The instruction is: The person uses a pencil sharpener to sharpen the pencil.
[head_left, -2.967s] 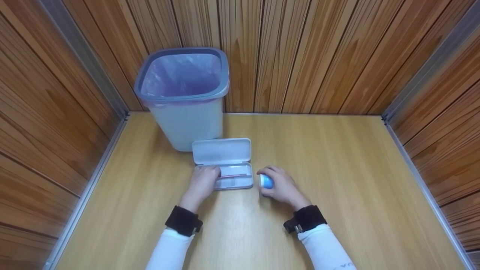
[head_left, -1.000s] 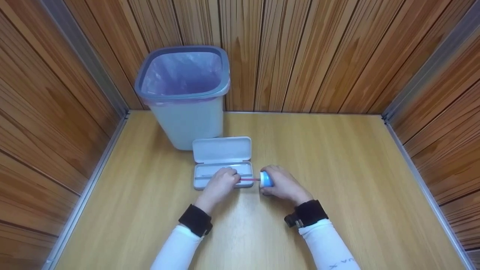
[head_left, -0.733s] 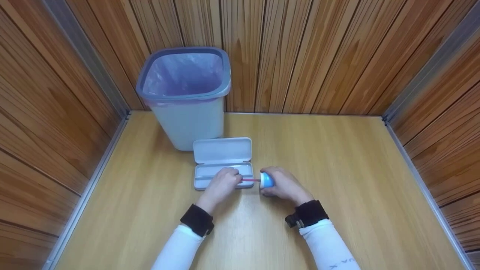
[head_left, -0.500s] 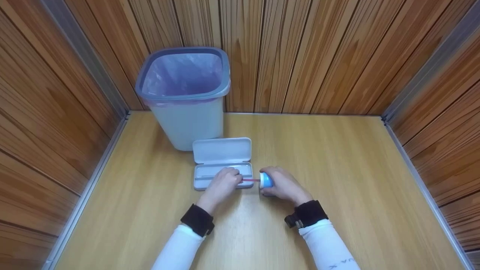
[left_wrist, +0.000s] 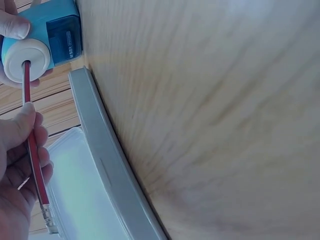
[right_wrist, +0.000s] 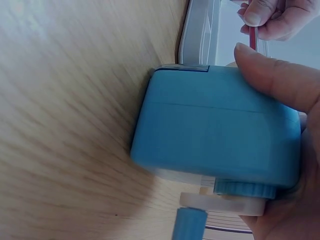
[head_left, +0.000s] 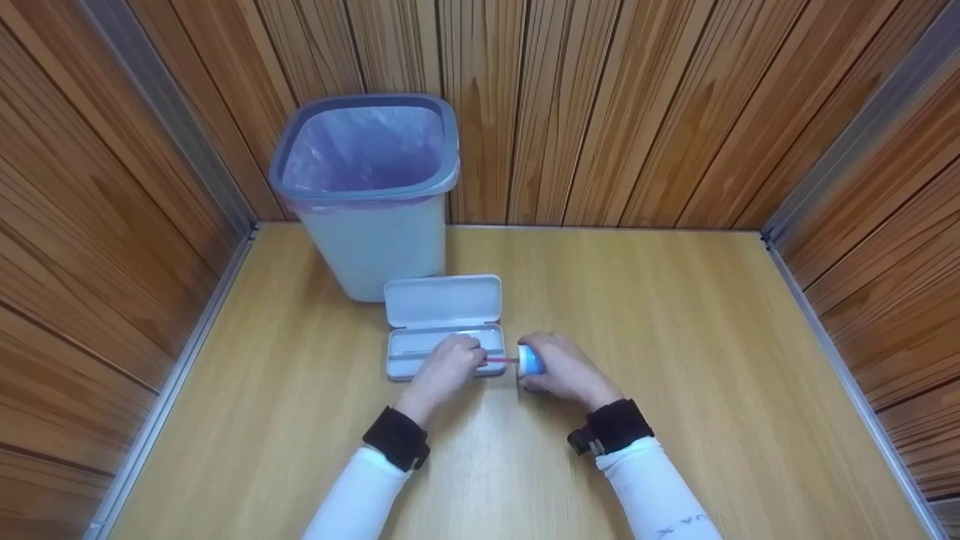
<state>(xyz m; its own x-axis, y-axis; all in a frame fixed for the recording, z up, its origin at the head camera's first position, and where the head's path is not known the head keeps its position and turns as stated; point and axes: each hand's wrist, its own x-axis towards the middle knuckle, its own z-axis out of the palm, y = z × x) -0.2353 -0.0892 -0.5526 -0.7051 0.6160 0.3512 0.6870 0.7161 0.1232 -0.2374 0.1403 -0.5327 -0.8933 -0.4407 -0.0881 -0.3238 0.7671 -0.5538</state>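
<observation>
We are seeing plank-patterned wood walls (head_left: 570, 112) surrounding a pale wood-grain table (head_left: 675, 315). A lined bin (head_left: 379, 244) is standing at the back left, a lid-up grey case (head_left: 442, 302) lying before it. The right sleeve (head_left: 656, 487) is showing dark letters (head_left: 682, 523) too indistinct for us to read. The right grip (head_left: 566, 367) is curling round a blue sharpener (right_wrist: 215, 125) against the table beside the case; tiny printing (left_wrist: 69, 42) on its dark window (left_wrist: 63, 37) is escaping us. The left grip (head_left: 450, 364) is pinching a red pencil (left_wrist: 37, 172), whose front end is sitting inside the sharpener's hole.
</observation>
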